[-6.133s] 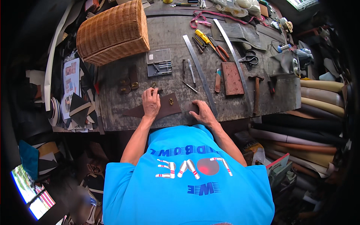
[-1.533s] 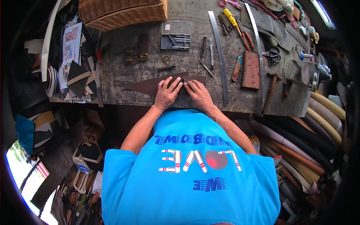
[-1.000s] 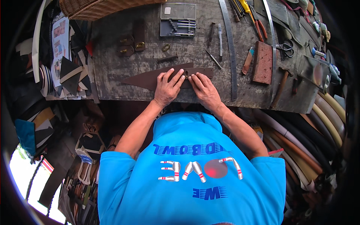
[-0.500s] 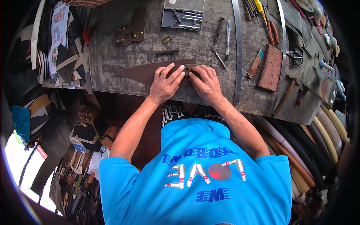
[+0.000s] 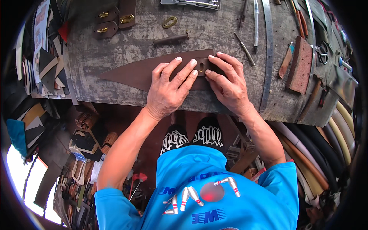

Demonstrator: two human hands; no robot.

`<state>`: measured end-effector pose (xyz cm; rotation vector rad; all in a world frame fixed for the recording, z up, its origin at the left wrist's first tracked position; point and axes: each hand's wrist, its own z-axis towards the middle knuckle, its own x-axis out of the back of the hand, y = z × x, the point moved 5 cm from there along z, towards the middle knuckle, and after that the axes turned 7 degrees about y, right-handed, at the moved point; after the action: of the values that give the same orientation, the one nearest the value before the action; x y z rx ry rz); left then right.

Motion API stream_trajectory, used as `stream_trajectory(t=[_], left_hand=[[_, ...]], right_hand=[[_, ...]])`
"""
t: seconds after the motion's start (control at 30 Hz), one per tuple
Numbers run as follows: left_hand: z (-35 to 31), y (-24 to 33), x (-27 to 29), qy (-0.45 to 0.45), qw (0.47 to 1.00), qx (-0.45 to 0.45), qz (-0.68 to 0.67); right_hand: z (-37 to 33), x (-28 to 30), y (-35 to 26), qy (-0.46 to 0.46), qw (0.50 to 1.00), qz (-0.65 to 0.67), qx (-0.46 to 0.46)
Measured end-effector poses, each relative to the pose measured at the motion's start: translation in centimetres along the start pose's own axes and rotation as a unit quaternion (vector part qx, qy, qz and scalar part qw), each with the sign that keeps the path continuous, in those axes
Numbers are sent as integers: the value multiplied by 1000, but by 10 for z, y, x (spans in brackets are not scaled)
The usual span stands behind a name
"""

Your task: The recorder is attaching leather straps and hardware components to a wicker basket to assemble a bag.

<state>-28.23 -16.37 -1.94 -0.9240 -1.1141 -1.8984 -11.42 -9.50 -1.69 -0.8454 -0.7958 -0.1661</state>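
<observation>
A long, pointed piece of dark brown leather (image 5: 134, 73) lies flat on the workbench, its tip to the left. Over its right end rests a small leather strap (image 5: 201, 60) with an oval slot (image 5: 201, 67). My left hand (image 5: 168, 88) spreads its fingers flat on the pointed leather, two fingertips reaching the strap's left end. On the other side of the slot, my right hand (image 5: 232, 82) has curled fingers and thumb holding the strap and hiding its right part. Beyond the leather are a dark metal rod (image 5: 171, 39) and an oval brass ring (image 5: 170, 22).
Leather pieces with brass clasps (image 5: 106, 23) sit far left. A slim metal tool (image 5: 245, 49), clear-barrelled pen (image 5: 256, 27) and steel ruler (image 5: 267, 50) lie to the right, then a reddish brick (image 5: 300, 67), scissors (image 5: 323, 53) and hammer (image 5: 309, 101). Leather scraps (image 5: 50, 67) crowd the left.
My view has shifted, so the bench appears larger and my legs show. Both hands stay on the leather; my right fingers sit slightly farther from the slot, which shows more fully.
</observation>
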Motion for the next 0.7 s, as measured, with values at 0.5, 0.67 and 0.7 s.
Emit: stream_trajectory(t=[0.5, 0.67, 0.7], left_hand=[[-5, 0, -1, -8, 1000, -10, -10], [0, 1, 3, -6, 1000, -4, -13], [0, 1, 4, -9, 1000, -4, -5]], right_hand=[[-3, -6, 0, 3, 999, 7, -35], [0, -2, -1, -7, 1000, -1, -20], [3, 1, -1, -32, 999, 9, -23]])
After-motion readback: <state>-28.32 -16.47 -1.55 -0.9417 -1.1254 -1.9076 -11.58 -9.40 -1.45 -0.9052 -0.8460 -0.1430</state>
